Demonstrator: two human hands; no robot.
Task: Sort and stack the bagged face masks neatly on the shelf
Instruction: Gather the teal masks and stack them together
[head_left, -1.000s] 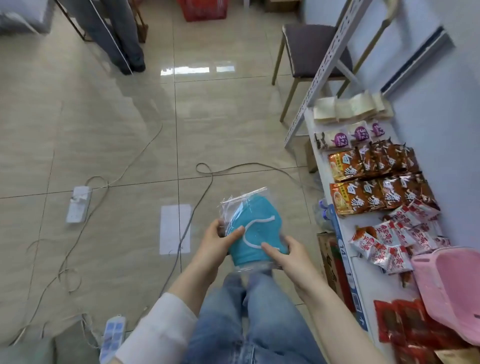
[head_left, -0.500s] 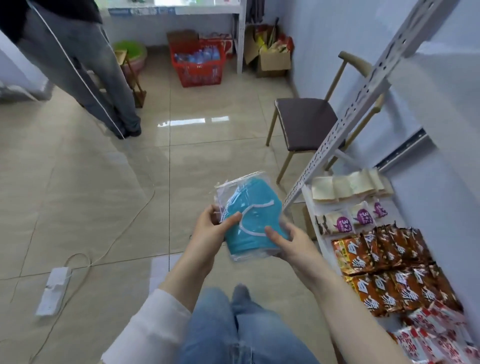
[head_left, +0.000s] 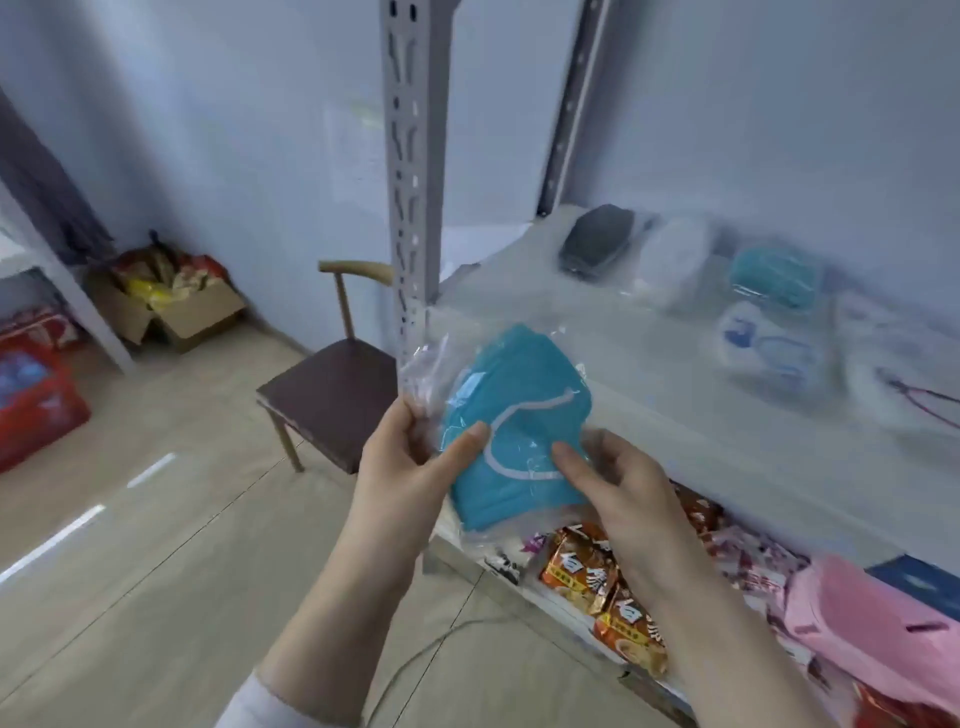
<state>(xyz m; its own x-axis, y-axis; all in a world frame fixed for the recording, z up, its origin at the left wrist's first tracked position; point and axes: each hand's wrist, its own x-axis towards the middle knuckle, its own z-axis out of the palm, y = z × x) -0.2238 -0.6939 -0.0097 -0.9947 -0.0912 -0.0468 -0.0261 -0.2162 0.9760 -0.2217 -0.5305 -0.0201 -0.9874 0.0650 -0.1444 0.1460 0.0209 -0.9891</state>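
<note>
Obs: left hand (head_left: 410, 467) and right hand (head_left: 623, 483) pinch mask bag (head_left: 514, 415); teal stack (head_left: 776, 275) lies back-right on shelf (head_left: 649, 374), nearer right hand

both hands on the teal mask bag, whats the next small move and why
Probably carry the bagged teal mask, pinched by the left hand and right hand, rightward onto the teal bag lying on the shelf: same colour, so it likely stacks there.

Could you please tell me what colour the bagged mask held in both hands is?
Teal-blue with a white ear loop, in a clear bag; seen best in the head view.
</note>
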